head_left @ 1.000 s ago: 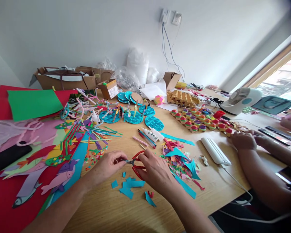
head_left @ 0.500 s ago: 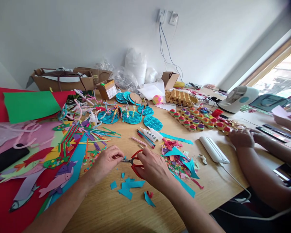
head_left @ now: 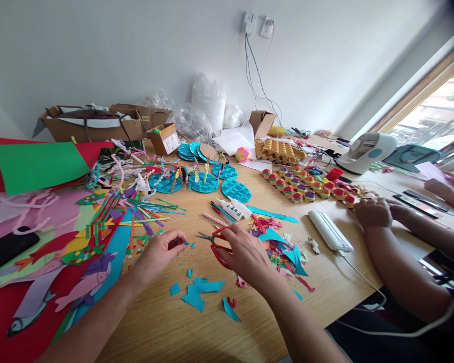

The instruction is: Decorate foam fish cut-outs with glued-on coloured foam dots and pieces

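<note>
My right hand (head_left: 245, 254) is closed round the red handles of a pair of scissors (head_left: 216, 242), whose blades point left and stand slightly apart. My left hand (head_left: 162, 249) is pinched on a tiny blue paper scrap (head_left: 182, 244) just left of the blade tips, a small gap between them. Blue paper offcuts (head_left: 199, 291) lie on the wooden table (head_left: 166, 327) below both hands. A heap of coloured paper scraps (head_left: 282, 249) sits right of my right hand.
Paper fish on red and blue sheets (head_left: 56, 282) lie at left, with a black phone (head_left: 5, 247). Blue discs (head_left: 208, 182), glue bottles (head_left: 234, 207), an egg tray of coloured balls (head_left: 306, 186), a white bar (head_left: 328, 230), a fan (head_left: 365, 151) and boxes (head_left: 94, 123) fill the table. Another person's arms (head_left: 397, 252) rest at right.
The scissors have drawn back from my left hand and their blades have parted. My left hand now holds its scrap clear of the tips. The view shifted slightly.
</note>
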Motion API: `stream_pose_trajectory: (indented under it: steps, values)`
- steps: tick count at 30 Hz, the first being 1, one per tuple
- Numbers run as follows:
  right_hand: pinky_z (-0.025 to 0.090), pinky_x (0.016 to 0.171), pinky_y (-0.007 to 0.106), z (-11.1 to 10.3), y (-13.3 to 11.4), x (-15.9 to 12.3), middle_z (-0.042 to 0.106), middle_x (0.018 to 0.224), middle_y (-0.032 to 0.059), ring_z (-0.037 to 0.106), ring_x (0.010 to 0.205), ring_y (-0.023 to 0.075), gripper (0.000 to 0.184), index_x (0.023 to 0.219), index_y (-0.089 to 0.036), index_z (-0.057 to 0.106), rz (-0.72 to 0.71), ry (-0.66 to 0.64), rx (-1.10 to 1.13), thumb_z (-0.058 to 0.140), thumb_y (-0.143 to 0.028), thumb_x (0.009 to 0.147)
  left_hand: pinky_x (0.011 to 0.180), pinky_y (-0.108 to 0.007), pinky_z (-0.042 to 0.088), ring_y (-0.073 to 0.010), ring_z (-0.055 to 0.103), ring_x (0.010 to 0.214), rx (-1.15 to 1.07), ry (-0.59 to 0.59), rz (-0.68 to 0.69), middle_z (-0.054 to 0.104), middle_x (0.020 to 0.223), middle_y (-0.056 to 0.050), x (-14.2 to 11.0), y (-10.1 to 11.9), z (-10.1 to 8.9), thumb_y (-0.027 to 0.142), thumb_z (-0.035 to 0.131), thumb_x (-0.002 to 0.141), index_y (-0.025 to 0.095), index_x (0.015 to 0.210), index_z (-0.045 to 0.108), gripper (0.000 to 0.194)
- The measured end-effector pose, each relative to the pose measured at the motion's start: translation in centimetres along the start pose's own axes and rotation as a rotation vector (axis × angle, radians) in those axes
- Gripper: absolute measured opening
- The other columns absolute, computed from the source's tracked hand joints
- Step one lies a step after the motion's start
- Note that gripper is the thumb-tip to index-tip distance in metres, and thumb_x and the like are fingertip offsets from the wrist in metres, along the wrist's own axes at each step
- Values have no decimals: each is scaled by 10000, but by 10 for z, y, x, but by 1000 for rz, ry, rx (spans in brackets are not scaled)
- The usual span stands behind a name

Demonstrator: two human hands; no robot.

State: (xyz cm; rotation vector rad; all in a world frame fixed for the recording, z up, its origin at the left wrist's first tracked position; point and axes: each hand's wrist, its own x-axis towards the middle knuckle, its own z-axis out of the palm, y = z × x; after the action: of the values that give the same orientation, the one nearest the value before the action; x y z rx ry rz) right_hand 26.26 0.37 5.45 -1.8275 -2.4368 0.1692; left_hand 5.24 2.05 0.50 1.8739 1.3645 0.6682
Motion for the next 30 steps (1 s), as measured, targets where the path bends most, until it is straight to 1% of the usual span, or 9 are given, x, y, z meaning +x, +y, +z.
stream_pose_trajectory:
  steps: [2, 5, 10, 12, 15, 19, 22, 26, 30]
  values:
    - [365, 546, 230, 0, 3, 1, 573, 1017, 40, 587, 835, 161, 289, 1039, -250, 565, 35, -20, 7, 428, -411, 841, 605, -224, 419, -150, 569, 673, 61, -49, 11, 614, 703, 6, -1, -2, 6, 244, 457, 761, 177, 763, 572, 133]
    - [376, 572, 230, 5, 4, 6, 598, 1007, 47, 595, 834, 161, 276, 981, -228, 587, 77, -62, -13, 407, -395, 853, 653, -238, 412, -159, 575, 713, 117, -131, 59, 629, 738, -11, -3, -4, 17, 191, 463, 765, 174, 735, 599, 140]
    - [379, 578, 238, 17, 3, 30, 652, 928, 74, 613, 792, 186, 261, 885, -186, 621, 123, -124, -54, 435, -362, 833, 695, -238, 407, -162, 577, 788, 209, -234, 118, 629, 841, -39, -8, -4, 28, 147, 448, 797, 176, 784, 634, 188]
    - [382, 590, 234, 21, 4, 41, 664, 884, 81, 615, 793, 187, 256, 859, -176, 633, 112, -136, -50, 446, -348, 825, 688, -243, 407, -166, 574, 783, 249, -241, 110, 622, 838, -46, -10, -4, 28, 128, 446, 797, 172, 786, 631, 190]
    - [388, 620, 218, 28, 3, 55, 664, 920, 74, 613, 816, 171, 224, 872, -179, 637, 83, -144, -41, 466, -311, 811, 669, -252, 402, -173, 564, 762, 300, -222, 88, 602, 807, -47, -13, -4, 27, 140, 447, 805, 167, 750, 606, 170]
    - [404, 624, 228, 35, -1, 62, 669, 924, 90, 622, 816, 185, 238, 934, -167, 630, 92, -150, -55, 463, -280, 808, 631, -249, 389, -162, 548, 714, 406, -207, 75, 576, 767, -29, -22, 2, 23, 159, 416, 825, 180, 695, 562, 196]
    - [422, 621, 249, 40, -6, 60, 679, 896, 110, 629, 816, 210, 255, 917, -158, 644, 114, -167, -72, 436, -266, 817, 647, -253, 397, -162, 555, 736, 489, -247, 82, 580, 795, -30, -31, 11, 21, 124, 371, 829, 190, 732, 564, 225]
    - [441, 663, 270, 47, -13, 61, 678, 916, 117, 625, 853, 224, 250, 912, -167, 656, 120, -196, -81, 447, -250, 803, 685, -256, 419, -167, 567, 790, 486, -326, 65, 592, 841, -37, -40, 21, 20, 76, 353, 816, 189, 795, 574, 250]
    - [444, 680, 263, 50, -14, 69, 671, 946, 117, 623, 875, 217, 258, 958, -160, 639, 130, -199, -84, 466, -277, 808, 716, -256, 426, -165, 566, 822, 483, -357, 84, 595, 881, -32, -44, 29, 20, 65, 351, 818, 199, 811, 577, 262]
